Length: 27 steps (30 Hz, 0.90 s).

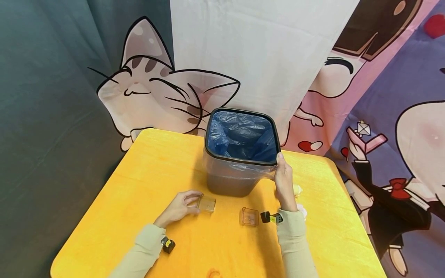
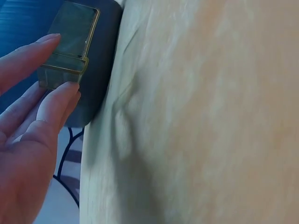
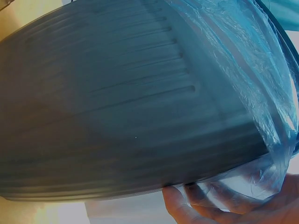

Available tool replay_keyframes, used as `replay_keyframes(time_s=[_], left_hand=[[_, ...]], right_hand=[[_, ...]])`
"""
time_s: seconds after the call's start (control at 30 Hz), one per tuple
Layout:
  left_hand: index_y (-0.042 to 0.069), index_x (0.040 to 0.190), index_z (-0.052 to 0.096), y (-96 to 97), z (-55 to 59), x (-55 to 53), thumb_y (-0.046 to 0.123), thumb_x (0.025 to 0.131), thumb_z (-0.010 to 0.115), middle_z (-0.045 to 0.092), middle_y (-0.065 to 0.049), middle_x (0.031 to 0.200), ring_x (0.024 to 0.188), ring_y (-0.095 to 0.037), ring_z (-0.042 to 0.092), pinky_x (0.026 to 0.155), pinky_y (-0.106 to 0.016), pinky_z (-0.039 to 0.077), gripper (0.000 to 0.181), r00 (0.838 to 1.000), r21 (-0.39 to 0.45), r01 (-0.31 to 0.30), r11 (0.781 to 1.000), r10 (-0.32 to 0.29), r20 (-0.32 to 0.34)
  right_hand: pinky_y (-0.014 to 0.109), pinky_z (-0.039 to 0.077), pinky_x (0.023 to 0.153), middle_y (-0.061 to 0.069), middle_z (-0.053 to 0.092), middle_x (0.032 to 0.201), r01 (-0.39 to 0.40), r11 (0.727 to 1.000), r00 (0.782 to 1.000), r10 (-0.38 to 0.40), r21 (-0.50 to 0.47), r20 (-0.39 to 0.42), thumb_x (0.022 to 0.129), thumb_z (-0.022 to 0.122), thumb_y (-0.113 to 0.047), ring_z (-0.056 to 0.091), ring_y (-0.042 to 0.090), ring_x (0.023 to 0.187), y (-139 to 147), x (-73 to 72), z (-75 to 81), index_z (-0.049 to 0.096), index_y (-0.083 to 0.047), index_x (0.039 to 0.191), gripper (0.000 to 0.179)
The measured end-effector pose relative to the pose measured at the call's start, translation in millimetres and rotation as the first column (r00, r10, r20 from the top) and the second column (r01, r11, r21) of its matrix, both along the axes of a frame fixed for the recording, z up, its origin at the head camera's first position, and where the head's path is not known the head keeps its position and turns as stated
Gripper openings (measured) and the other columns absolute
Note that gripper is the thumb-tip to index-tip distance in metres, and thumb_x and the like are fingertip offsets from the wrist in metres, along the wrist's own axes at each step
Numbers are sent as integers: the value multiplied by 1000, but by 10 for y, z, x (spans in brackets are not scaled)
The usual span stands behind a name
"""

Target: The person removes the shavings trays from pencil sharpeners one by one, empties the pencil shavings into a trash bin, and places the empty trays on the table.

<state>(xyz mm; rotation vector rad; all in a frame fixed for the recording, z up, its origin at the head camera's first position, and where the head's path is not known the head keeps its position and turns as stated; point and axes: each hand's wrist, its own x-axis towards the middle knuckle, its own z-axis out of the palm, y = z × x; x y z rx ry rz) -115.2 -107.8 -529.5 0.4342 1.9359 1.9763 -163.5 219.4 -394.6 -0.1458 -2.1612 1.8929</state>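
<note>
A grey trash can point(image 1: 229, 183) with a black rim and a blue bag point(image 1: 240, 131) lining it stands upright on the table. My right hand point(image 1: 285, 181) grips its right front corner, thumb at the rim and fingers against the side under the bag's folded-over edge; the fingers point(image 3: 175, 205) show in the right wrist view. My left hand point(image 1: 179, 207) holds a small clear amber-tinted plastic box point(image 1: 207, 204) by one end, in front of the can. In the left wrist view, fingertips lie on both sides of that box point(image 2: 74, 30).
A small clear pinkish plastic box point(image 1: 249, 217) lies on the yellow table point(image 1: 167, 166), between the forearms. Two pale things point(image 1: 301, 210), partly hidden, are beyond the right wrist. A printed cartoon curtain point(image 1: 243, 50) hangs behind the table's back edge.
</note>
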Motion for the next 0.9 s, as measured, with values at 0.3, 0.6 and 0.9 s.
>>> replay_keyframes(time_s=[0.3, 0.6, 0.9], left_hand=[[-10, 125, 45, 200, -93, 11, -11, 73, 68, 42, -30, 131, 127, -40, 36, 101, -41, 40, 57, 1000, 35, 17, 999, -18, 21], [-13, 123, 45, 324, -157, 35, -14, 72, 66, 40, -32, 131, 124, -42, 38, 101, -43, 39, 56, 998, 66, 30, 997, -33, 48], [-10, 123, 47, 393, -236, 57, -11, 71, 68, 43, -29, 130, 124, -40, 40, 100, -41, 40, 56, 999, 29, 6, 1000, -7, 34]], right_hand=[[29, 49, 60, 5, 54, 74, -5, 1000, 1000, 6, -10, 15, 91, 36, -59, 53, 18, 69, 3, -4, -5, 60, -7, 88, 57], [26, 48, 61, 5, 53, 75, 6, 1000, 1000, -7, 7, 25, 93, 35, -56, 53, 19, 74, -4, 11, 9, 59, -7, 88, 54], [25, 50, 67, 5, 56, 82, -3, 1000, 1000, 3, 2, 23, 92, 35, -56, 53, 19, 81, 7, 12, 8, 61, -2, 102, 61]])
